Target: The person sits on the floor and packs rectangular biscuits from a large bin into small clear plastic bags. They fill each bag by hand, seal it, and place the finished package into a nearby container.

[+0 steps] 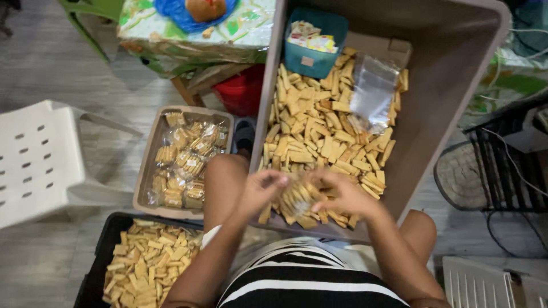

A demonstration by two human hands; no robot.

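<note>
My left hand (261,191) and my right hand (342,194) meet over the near end of a big grey bin (445,85), both closed on a small clear bag of tan biscuit sticks (298,197). The bin tilts toward me and holds a heap of loose biscuit sticks (319,131). A stack of empty clear bags (374,91) lies on the heap at the right. A teal box (315,41) with small packets stands at the bin's far end.
A beige tray (149,154) of filled bags (185,162) sits on the floor to the left. A black crate (100,256) of loose sticks is at bottom left, a white plastic chair (34,159) at far left, a table (194,34) beyond, a black metal stand (502,165) at right.
</note>
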